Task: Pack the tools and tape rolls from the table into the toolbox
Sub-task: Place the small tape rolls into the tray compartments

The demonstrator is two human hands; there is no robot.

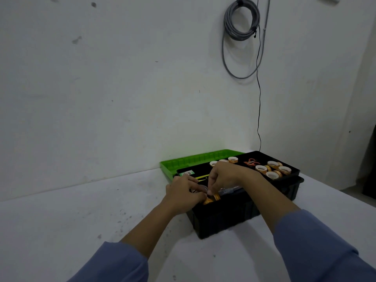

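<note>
Reaching together into the near-left corner of the black toolbox, both hands work over a small cluster of orange tape rolls. The left hand curls around something clear and rounded at the box's 9 o'clock edge, though what it is stays too hidden to name. The right hand pinches down with fingertips onto an orange roll just below it; the fingers are closed on the roll rather than loose.

More tape rolls sit in the black tray at the toolbox's 1 o'clock side, with orange-handled scissors beside them. The green lid lies open behind, toward 11 o'clock. The white table near the box shows no loose tools, so packing looks nearly done.

These rolls are probably light, stiff rings with a cardboard core, not fragile, and smooth on the outer wrap. A thumb-and-finger pinch across the rim, or a finger hooked through the core, should hold one securely. The adhesive edges may cling to neighbouring rolls, so each one likely needs a slight twist to part it.
</note>
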